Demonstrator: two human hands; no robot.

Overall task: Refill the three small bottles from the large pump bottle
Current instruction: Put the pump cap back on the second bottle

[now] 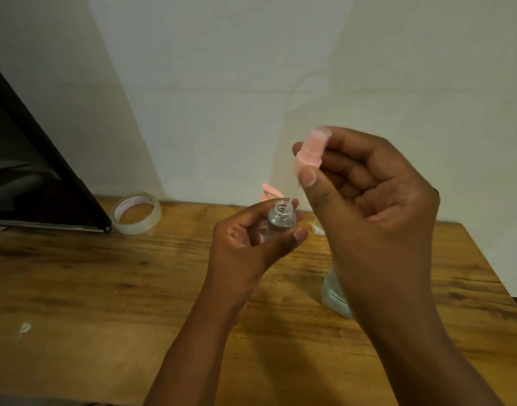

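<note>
My left hand (pixel 251 244) grips a small clear bottle (pixel 280 222) upright above the wooden table (pixel 105 288), its neck uncapped. My right hand (pixel 368 200) pinches a pink spray cap (pixel 310 153) just above it, and the cap's thin clear tube dips into the bottle's mouth. A pink pump top (pixel 270 193) shows behind my left hand. A second small clear bottle (pixel 318 227) stands on the table behind my right hand, mostly hidden. The pale bottle (pixel 334 294) under my right wrist is partly covered.
A roll of clear tape (pixel 137 213) lies at the back left of the table, next to a dark slanted panel (pixel 31 171). A pale wall rises behind the table. The table's right edge runs diagonally at far right.
</note>
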